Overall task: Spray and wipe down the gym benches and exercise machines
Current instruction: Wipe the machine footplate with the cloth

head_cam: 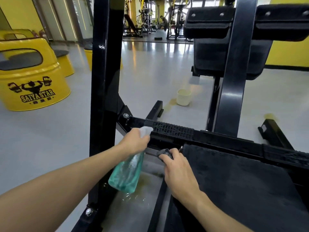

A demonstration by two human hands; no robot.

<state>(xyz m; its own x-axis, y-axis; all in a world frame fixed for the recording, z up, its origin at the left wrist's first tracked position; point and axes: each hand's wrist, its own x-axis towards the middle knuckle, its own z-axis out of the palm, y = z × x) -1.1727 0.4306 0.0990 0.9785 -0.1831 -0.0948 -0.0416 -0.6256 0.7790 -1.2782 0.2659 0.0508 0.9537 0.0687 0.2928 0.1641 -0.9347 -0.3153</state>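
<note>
Head view, left to right. Yellow barrel seat (33,77) with a "SAIYASTAR" logo stands far left on the grey floor (150,72); more yellow seats are behind it. Black upright post (103,64) of the machine runs top to bottom, with a bolt at its base.

Left hand (135,139) is just right of the post, fingers curled round the neck of a teal spray bottle (127,173). The bottle hangs tilted, base down-left. Its white nozzle (146,130) points right at the ribbed black crossbar (173,129) and is close to it; cannot tell if they touch. Wet patch with droplets (133,196) lies on the grey surface below the bottle base.

Right hand (177,168) is beside the bottle, fingers bunched round a dark cloth (164,152). The cloth is held against the near-left corner of the black seat pad (242,181), just under the crossbar. The forearm lies over the pad's left edge.

Cream bucket (183,97) sits on the floor beyond the crossbar, well apart from both hands. Wide black slanted bar (234,81) rises right of it. Black upper pads (217,22) are mounted on either side of the bar at the top. Yellow wall (287,52) is behind them. Far back there are more machines and a seated person (163,20), too small to tell more.
</note>
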